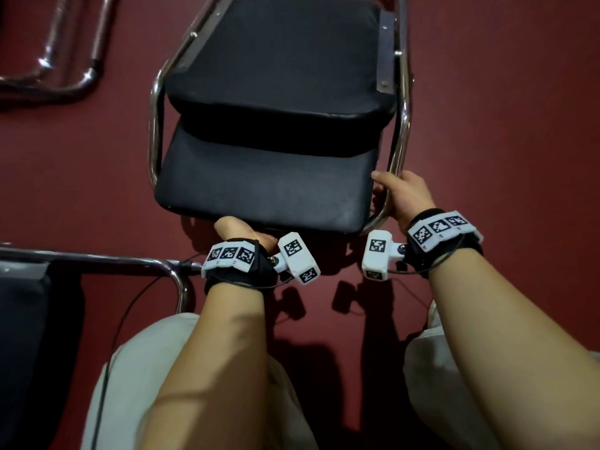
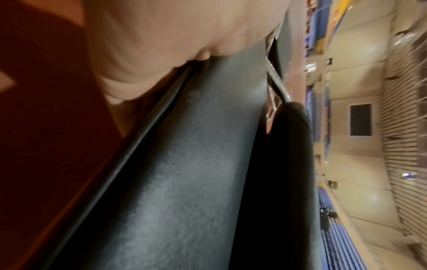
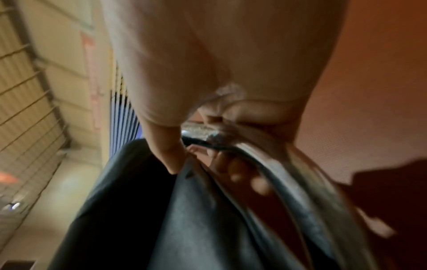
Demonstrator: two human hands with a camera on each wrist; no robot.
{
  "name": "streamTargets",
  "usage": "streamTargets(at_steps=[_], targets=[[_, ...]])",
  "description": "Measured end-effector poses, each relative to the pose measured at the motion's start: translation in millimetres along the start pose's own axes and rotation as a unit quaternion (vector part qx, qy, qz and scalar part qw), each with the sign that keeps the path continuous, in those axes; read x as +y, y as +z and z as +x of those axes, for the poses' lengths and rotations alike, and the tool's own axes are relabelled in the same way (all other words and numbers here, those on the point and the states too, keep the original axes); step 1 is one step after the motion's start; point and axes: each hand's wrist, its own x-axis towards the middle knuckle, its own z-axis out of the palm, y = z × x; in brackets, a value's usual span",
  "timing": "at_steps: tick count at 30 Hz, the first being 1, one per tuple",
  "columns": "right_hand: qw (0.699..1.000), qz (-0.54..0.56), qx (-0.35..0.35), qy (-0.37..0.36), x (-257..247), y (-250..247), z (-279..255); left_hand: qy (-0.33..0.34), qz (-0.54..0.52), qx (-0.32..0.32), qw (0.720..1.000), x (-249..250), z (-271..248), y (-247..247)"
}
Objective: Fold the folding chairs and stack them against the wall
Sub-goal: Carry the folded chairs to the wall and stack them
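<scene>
Dark red floor (image 1: pixel 487 92) is seen across the head view. One folding chair (image 1: pixel 272 108) stands on it directly ahead of the person: chrome tube frame (image 1: pixel 152 125), black padded seat (image 1: pixel 279 53) further out, black padded backrest (image 1: pixel 259 186) nearest the hands. A second chair (image 1: pixel 29 303) is seen at lower left, black pad and chrome tube, partly cut off by the frame edge. More chrome tubing (image 1: pixel 65 60) lies at upper left, well apart; whether it is folded cannot be told.

Cream trousers (image 1: pixel 139 368) are seen at the bottom. Right hand (image 1: pixel 406 196) is wrapped around the frame tube at the backrest's right corner; the curled fingers (image 3: pixel 240 175) are seen behind the tube in the right wrist view. Left hand (image 1: pixel 237 230) is placed at the backrest's near edge, left of centre, thumb side up; its fingers are hidden below the pad, so the grip cannot be told. The palm (image 2: pixel 173 45) is seen against the pad edge in the left wrist view. Marker bands and white camera blocks are worn on both wrists.
</scene>
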Motion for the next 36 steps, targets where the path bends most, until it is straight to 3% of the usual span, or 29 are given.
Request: streamTargets(at_steps=[2, 5, 8, 11, 16, 29, 36], targets=[[1.000, 0.015, -0.004, -0.005, -3, 6, 1, 0.007, -0.067, -0.038, 0.997, 4, -3, 2], [0.999, 0.028, 0.018, 0.003, -13, 9, -3, 0.027, -0.034, -0.036, 0.998, 12, -27, 3], [0.998, 0.049, 0.035, 0.022, -25, 0, -15, 0.024, 0.025, -0.023, 0.999, 10, -62, 9], [0.996, 0.060, 0.041, 0.042, -43, -13, -33, 0.000, -0.056, 0.003, 0.998, 8, -83, 13], [0.987, 0.105, 0.039, 0.114, -81, -33, -80, -0.012, -0.026, 0.037, 0.999, 23, -139, 11], [0.962, 0.135, 0.007, 0.236, -293, -124, -213, -0.079, 0.029, 0.059, 0.995, 69, -419, 85], [0.958, 0.097, 0.007, 0.270, -411, -176, -244, -0.049, -0.009, 0.028, 0.998, 77, -552, 155]])
